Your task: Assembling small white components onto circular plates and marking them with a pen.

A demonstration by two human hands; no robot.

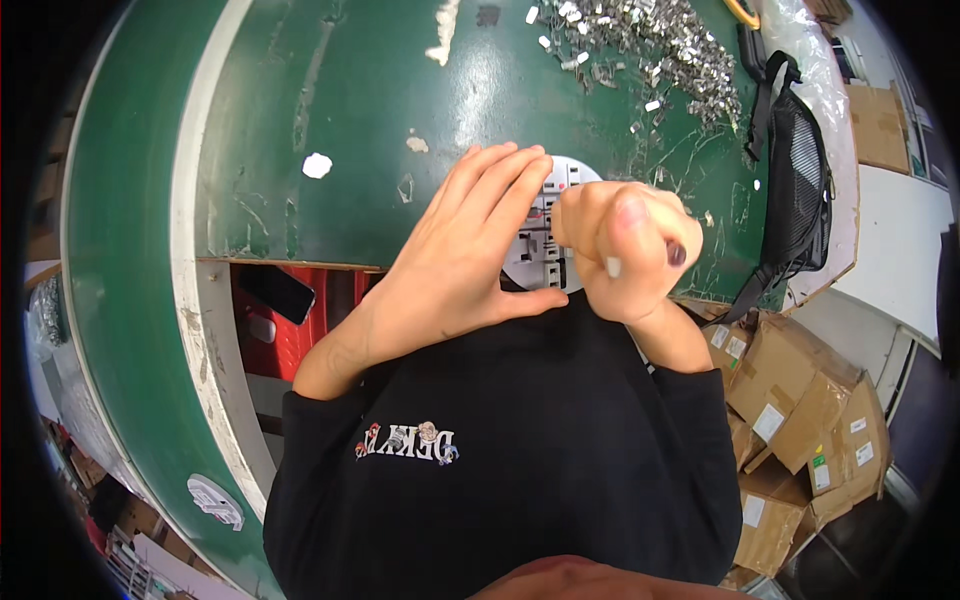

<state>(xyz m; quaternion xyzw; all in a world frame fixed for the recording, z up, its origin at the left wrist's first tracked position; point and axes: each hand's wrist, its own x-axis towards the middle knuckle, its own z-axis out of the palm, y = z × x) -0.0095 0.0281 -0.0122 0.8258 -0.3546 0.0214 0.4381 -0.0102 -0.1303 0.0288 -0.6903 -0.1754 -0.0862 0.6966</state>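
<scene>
A round white plastic part [572,275] lies at the near edge of the green table, with square sections and small black and red pieces on it. My left hand [455,235] holds it from the left, fingers straight along the far side and thumb at the near rim. Over its right half, my right hand [630,245] is closed in a fist. A dark spot shows at the fist's outer side, but what the fist holds is hidden. The hands cover much of the part's surface.
A pile of small shiny metal pieces [665,50] spreads over the far right of the table [370,90]. A black mesh bag [803,180] hangs at the right edge. Left of me, a phone [277,293] rests on something red. Cardboard boxes [790,400] stand lower right.
</scene>
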